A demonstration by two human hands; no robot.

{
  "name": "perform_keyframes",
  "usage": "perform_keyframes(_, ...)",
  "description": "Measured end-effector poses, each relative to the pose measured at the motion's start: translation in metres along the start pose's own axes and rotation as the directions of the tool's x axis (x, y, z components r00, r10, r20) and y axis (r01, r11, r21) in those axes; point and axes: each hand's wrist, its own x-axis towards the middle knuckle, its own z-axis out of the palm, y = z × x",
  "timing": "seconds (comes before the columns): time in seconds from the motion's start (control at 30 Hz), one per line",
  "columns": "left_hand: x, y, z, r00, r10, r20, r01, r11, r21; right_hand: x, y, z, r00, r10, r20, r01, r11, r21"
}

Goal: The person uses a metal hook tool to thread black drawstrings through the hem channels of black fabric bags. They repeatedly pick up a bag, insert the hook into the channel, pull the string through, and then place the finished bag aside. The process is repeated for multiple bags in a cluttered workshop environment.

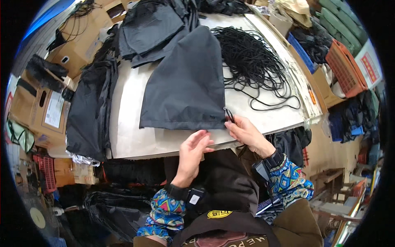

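A black fabric bag (187, 84) lies flat on the white table (131, 136), its hem toward me. My right hand (246, 132) pinches a thin black cord with a metal end (228, 114) at the bag's lower right corner. Just below the hem, my left hand (193, 150) hovers over the table's near edge with fingers apart, holding nothing. A large tangle of black cords (251, 57) spreads on the table to the right of the bag.
More black bags (152, 29) are piled at the table's far end, and black fabric (90, 111) hangs over its left side. Cardboard boxes (41, 107) stand at the left. An orange crate (345, 68) and a blue crate (302, 51) sit at the right.
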Motion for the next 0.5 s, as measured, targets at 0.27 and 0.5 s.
perform_keyframes(0.27, -0.015, 0.013, -0.001, 0.987, 0.159, 0.006, -0.154, 0.945, 0.29, -0.013, 0.002, 0.043, 0.966, -0.214, 0.148, 0.227, 0.971, -0.077)
perform_keyframes(0.5, -0.023, 0.023, -0.01, 0.989, 0.151, -0.005, -0.147, 0.969, 0.199, -0.029, -0.018, 0.054, 0.936, -0.346, 0.07, 0.345, 0.858, -0.381)
